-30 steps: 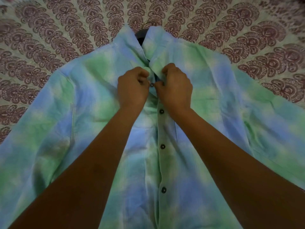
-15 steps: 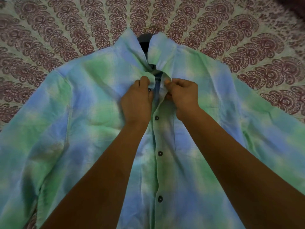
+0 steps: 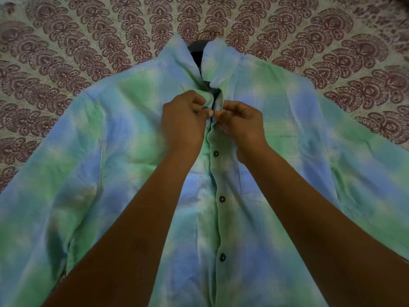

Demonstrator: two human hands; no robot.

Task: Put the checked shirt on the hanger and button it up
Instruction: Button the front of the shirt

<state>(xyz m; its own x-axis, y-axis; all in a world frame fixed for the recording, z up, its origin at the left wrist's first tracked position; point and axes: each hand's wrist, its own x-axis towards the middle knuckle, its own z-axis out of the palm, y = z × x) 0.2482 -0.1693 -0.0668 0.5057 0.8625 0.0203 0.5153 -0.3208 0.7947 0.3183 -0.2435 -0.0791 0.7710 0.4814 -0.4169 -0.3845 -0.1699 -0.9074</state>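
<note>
A blue and green checked shirt lies spread flat, front up, with its collar at the top. A dark hanger shows inside the open collar, its brass hook poking out above. Three dark buttons are fastened down the placket. My left hand pinches the left front edge just below the collar. My right hand pinches the right placket edge opposite it. The two hands nearly touch at the top of the placket, and the button there is mostly hidden by my fingers.
The shirt rests on a bedspread printed with maroon paisley fans on a pale ground. Both sleeves spread out to the left and right edges of the view.
Both hands stay at the top of the placket, now pinching the two edges closer together. The view has shifted, so the shirt sits lower in the frame.
</note>
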